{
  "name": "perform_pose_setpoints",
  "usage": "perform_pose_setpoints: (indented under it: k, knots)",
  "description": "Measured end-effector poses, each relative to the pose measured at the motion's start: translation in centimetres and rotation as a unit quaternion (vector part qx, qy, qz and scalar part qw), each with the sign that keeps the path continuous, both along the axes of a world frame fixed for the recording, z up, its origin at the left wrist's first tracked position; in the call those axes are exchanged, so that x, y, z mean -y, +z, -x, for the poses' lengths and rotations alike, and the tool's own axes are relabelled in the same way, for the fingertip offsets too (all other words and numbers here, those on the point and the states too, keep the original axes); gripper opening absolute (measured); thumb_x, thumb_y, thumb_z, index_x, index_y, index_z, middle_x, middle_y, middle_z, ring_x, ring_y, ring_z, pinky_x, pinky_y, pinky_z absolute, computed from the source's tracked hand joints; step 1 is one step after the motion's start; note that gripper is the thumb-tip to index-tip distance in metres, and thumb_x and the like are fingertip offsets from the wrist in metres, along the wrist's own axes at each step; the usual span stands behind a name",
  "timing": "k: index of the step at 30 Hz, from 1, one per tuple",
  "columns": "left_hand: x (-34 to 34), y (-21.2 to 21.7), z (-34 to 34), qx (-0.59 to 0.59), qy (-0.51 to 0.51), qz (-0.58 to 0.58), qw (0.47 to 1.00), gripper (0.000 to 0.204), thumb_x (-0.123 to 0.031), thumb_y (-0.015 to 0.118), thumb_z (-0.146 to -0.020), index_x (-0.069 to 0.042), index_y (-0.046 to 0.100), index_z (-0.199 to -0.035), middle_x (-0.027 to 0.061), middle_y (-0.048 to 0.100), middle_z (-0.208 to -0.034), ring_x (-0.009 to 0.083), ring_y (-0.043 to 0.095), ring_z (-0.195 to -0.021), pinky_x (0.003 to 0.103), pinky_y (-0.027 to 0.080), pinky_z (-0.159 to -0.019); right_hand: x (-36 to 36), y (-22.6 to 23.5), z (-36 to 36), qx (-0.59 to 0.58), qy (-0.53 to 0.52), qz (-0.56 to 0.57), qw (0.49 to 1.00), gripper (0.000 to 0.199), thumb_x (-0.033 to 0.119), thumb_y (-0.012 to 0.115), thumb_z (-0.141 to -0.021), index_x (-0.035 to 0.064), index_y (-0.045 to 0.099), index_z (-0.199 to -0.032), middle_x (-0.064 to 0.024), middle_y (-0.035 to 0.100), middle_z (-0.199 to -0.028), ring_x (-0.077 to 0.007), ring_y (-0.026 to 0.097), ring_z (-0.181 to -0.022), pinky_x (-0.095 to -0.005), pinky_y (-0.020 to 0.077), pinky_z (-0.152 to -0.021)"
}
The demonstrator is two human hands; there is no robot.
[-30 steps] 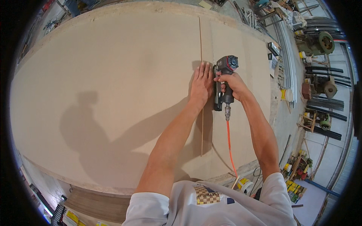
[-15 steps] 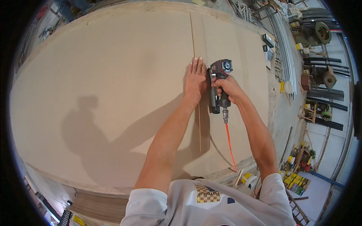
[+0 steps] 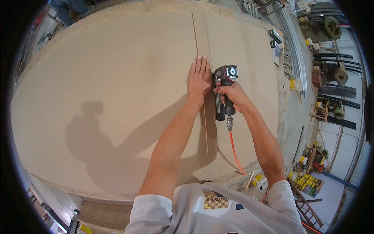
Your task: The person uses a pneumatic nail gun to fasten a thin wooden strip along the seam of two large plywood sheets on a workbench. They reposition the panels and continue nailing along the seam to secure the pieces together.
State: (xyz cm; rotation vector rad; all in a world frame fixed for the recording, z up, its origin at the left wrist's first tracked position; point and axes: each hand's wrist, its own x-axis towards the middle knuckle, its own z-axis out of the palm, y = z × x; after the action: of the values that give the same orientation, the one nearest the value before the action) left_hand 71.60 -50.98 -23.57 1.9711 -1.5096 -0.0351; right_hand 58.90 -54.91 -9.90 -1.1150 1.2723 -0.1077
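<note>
A wide tan board (image 3: 128, 58) fills most of the view, with a long narrow strip (image 3: 201, 31) of similar sheet lying on it, running away from me. My left hand (image 3: 200, 80) lies flat on the strip, palm down, fingers stretched forward. Close to its right, my right hand (image 3: 236, 96) grips a black pneumatic nail gun (image 3: 227, 74) by the handle. The gun's nose and magazine stand along the right part of the strip; whether the tip touches is hidden. From the handle's metal coupling an orange air hose (image 3: 235, 152) trails toward the near edge.
Small boxes (image 3: 276, 48) sit at the board's right edge. Beyond them lie long metal bars (image 3: 295, 50) and a white bucket (image 3: 298, 84). Another bucket (image 3: 260, 181) stands near my right elbow. Machines (image 3: 340, 75) line the right wall. A person's legs (image 3: 69, 11) show at far left.
The nail gun and my right hand have shifted slightly toward me along the strip. My left hand stays flat on it, and the view has shifted a little.
</note>
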Motion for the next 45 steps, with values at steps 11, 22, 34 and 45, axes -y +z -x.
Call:
perform_pose_setpoints:
  k: [11,22,34,45]
  knots:
    - [3.5,-1.4,-1.3,-0.001,0.017,-0.026,1.0,0.051,-0.008,0.056,-0.09,0.003,0.054,-0.139,0.0168,0.046,-0.156,0.0344,0.036,-0.15,0.046,0.028,-0.125,0.2,-0.8,0.2,-0.012,-0.005,-0.01,1.0,0.02,-0.001,0.061,-0.083,0.0034,0.061,-0.102,-0.009,0.066,-0.094,-0.0112,0.054,-0.057,-0.029,0.0461,-0.05]
    - [4.7,-0.8,-2.0,0.027,-0.003,-0.071,0.997,0.049,-0.01,0.045,-0.097,0.005,0.048,-0.144,0.019,0.039,-0.16,0.0341,0.03,-0.152,0.045,0.023,-0.127,0.1,-2.1,1.0,-0.008,-0.025,-0.01,1.0,0.016,0.001,0.064,-0.083,0.0015,0.06,-0.098,-0.0072,0.063,-0.083,-0.0129,0.054,-0.055,-0.0304,0.0447,-0.049]
    - [7.1,-2.2,-2.9,0.03,0.002,-0.062,0.998,0.049,-0.01,0.043,-0.097,0.005,0.049,-0.143,0.0172,0.041,-0.159,0.034,0.032,-0.152,0.045,0.023,-0.127,0.5,-3.2,2.1,-0.009,-0.009,-0.026,1.0,0.02,-0.001,0.061,-0.085,0.0019,0.061,-0.105,-0.0075,0.065,-0.092,-0.011,0.053,-0.057,-0.0282,0.0455,-0.05]
    - [9.2,-2.9,-3.9,0.032,0.004,-0.04,0.999,0.045,-0.009,0.047,-0.096,0.004,0.053,-0.139,0.0182,0.045,-0.156,0.0357,0.035,-0.149,0.047,0.026,-0.125,0.4,-3.7,2.3,-0.021,-0.023,-0.038,0.999,0.022,-0.004,0.06,-0.085,0.0018,0.062,-0.106,-0.0083,0.065,-0.093,-0.0111,0.053,-0.057,-0.0285,0.0441,-0.049]
